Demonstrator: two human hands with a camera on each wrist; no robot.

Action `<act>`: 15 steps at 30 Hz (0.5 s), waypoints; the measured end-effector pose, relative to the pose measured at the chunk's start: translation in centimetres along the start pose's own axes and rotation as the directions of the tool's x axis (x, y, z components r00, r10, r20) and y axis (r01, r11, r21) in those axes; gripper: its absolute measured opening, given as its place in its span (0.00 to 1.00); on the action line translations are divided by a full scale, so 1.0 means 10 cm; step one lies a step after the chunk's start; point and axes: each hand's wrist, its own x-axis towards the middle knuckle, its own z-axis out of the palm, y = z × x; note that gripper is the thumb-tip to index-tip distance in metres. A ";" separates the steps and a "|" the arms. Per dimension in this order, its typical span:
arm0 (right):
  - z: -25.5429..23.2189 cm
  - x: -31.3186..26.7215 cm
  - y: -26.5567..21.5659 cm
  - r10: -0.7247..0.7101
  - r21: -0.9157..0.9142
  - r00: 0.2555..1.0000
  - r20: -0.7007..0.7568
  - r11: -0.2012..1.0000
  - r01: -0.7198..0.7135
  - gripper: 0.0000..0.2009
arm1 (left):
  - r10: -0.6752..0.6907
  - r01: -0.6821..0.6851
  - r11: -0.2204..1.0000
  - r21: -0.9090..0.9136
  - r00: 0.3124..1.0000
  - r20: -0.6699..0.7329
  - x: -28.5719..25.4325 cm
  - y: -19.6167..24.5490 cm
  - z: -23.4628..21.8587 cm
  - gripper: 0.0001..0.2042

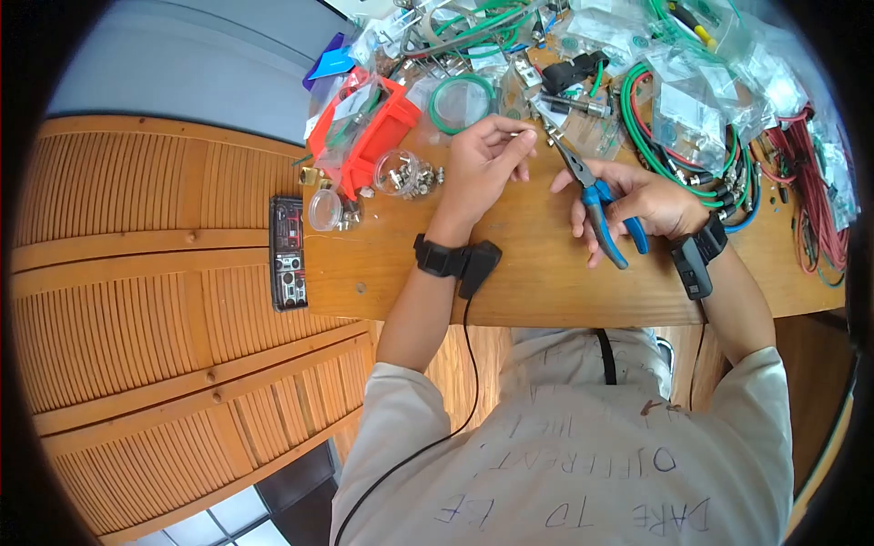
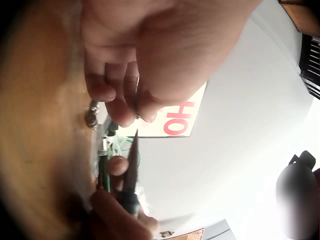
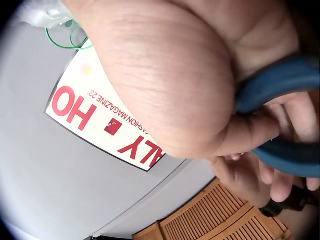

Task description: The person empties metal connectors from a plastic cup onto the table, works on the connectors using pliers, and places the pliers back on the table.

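Observation:
My left hand (image 1: 484,168) is raised over the wooden table (image 1: 391,282), thumb and index finger pinching a tiny metallic piece (image 2: 138,117) mostly hidden by the fingertips; its kind I cannot tell. My right hand (image 1: 663,202) holds needle-nose pliers (image 1: 594,217) with blue and black handles, and a finger passes between the blue handles (image 3: 285,155) in the right wrist view. The dark nose of the pliers points up and left, its tip a short way from the left fingertips. Beyond it lie small metal connectors, one of them a cylindrical connector (image 2: 92,115).
To the left stand a red bin (image 1: 378,136), a clear jar (image 1: 397,173) with small metal connectors spilling out, and a clear lid (image 1: 325,209). Green cables (image 1: 637,109), plastic bags (image 1: 692,118) and red cables (image 1: 819,200) crowd the back and right. A tool case (image 1: 289,255) sits by the left edge.

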 end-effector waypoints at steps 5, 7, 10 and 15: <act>-0.01 -0.01 0.00 -0.013 0.018 1.000 0.006 1.000 0.013 0.37 | 0.170 -0.139 0.978 0.154 0.962 -0.213 -0.24 0.58 -0.13 0.08; -0.03 0.00 0.02 -0.027 0.034 0.999 0.029 0.999 0.026 0.36 | 0.226 -0.048 0.856 0.515 0.930 -0.290 -0.34 0.77 -0.31 0.09; -0.02 0.00 0.03 -0.033 0.009 0.999 0.030 0.999 0.033 0.35 | 0.204 0.112 0.684 0.720 0.919 -0.337 -0.46 0.69 -0.77 0.10; -0.02 0.00 0.03 -0.031 -0.016 0.999 0.026 0.999 0.031 0.31 | 0.230 0.204 0.439 0.875 0.916 -0.329 -0.58 0.67 -0.90 0.09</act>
